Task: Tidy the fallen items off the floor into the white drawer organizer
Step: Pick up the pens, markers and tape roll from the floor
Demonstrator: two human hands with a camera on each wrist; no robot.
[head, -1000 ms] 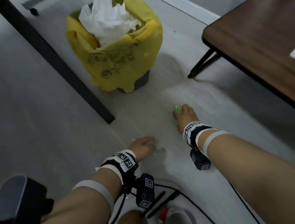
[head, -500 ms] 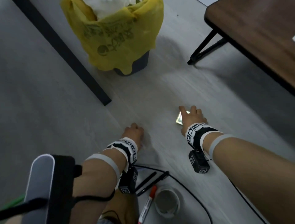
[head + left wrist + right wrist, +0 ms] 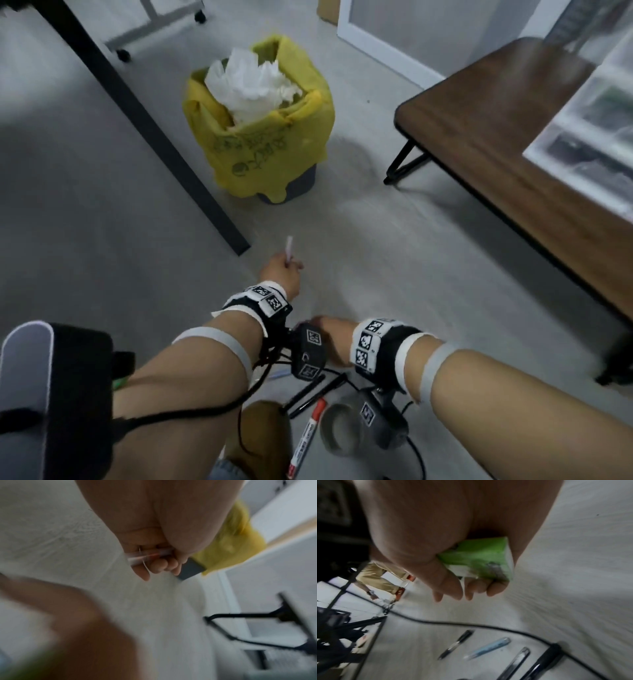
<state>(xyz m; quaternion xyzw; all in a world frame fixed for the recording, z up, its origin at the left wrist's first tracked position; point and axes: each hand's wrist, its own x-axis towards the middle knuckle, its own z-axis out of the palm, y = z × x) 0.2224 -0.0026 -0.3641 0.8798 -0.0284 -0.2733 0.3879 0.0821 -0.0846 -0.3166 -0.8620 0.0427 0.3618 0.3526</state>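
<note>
The left hand (image 3: 280, 274) has its fingers curled round a thin clear plastic pen (image 3: 289, 249), whose end sticks up past the knuckles; a fine wire loop crosses the barrel. The right hand (image 3: 453, 545) clasps a small green cardboard box (image 3: 479, 558) between thumb and fingertips, above black and blue pens (image 3: 488, 649) lying on the grey floor (image 3: 394, 274)

Soft, even indoor light, faint shadows. All views motion-blurred; wrist views dim, soft, heavily warped at the edges.

Left hand (image 3: 154, 545) curls round a clear pen (image 3: 147, 556) above the floor (image 3: 163, 608).
</note>
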